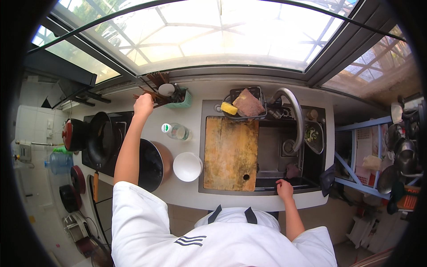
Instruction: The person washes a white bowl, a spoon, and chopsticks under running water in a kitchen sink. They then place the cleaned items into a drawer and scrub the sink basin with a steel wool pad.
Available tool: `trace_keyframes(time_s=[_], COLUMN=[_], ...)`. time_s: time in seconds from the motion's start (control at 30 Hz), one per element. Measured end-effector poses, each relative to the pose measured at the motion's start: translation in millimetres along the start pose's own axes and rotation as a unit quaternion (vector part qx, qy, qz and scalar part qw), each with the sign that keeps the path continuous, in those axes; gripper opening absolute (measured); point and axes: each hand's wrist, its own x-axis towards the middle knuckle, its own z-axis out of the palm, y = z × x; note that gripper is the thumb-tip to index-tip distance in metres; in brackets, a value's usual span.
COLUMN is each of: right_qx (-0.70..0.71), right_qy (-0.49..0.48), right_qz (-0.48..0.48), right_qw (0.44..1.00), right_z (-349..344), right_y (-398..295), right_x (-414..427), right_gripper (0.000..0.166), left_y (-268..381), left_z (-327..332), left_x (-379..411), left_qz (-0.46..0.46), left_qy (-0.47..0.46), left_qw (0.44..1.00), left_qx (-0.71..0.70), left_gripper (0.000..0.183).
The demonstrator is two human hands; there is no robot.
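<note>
At the back of the counter my left hand [143, 104] is at a bunch of brown chopsticks [161, 98], fingers closed around some of their ends. The chopsticks stand or lean in a green plastic basket [180, 104] along with a ladle or spoon [166, 89]. My right hand [285, 189] rests at the front edge of the sink [273, 157], fingers curled, with nothing visible in it. A wooden cutting board [230, 153] lies over the sink's left part. Between the board and a deep pot [151, 166] stands a white bowl [187, 166].
A clear bottle [179, 131] stands behind the bowl. A wok [101, 138] and a lidded pot [75, 135] are on the stove at left. A rack [245, 115] with a yellow sponge [229, 108] and a brown cloth sits behind the board. The faucet [297, 113] arches over the sink.
</note>
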Motion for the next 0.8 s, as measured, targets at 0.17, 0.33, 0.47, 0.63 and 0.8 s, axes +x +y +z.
trace_keyframes(time_s=[0.17, 0.33, 0.47, 0.63, 0.8], right_qx=[0.020, 0.034, 0.017, 0.033, 0.069], right_qy=[0.016, 0.011, 0.000, 0.003, 0.019], right_qz=[-0.001, 0.011, 0.006, 0.003, -0.024], right_qw=[1.000, 0.999, 1.000, 0.999, 0.997], right_z=[-2, -3, 4, -4, -17], right_y=[5, 2, 4, 1, -4], right_x=[-4, -3, 1, -2, -9], right_gripper=[0.015, 0.015, 0.015, 0.016, 0.016], left_y=[38, 43, 72, 73, 75], left_z=[-13, -60, -47, -11, -54], left_x=[7, 12, 22, 43, 12], left_qz=[0.054, 0.070, 0.166, 0.145, 0.132], left_qy=[-0.040, 0.109, 0.209, 0.199, 0.312], left_qw=[0.993, 0.990, 0.964, 0.969, 0.926], left_qx=[0.095, 0.060, 0.002, -0.027, -0.166], left_gripper=[0.017, 0.020, 0.019, 0.015, 0.011])
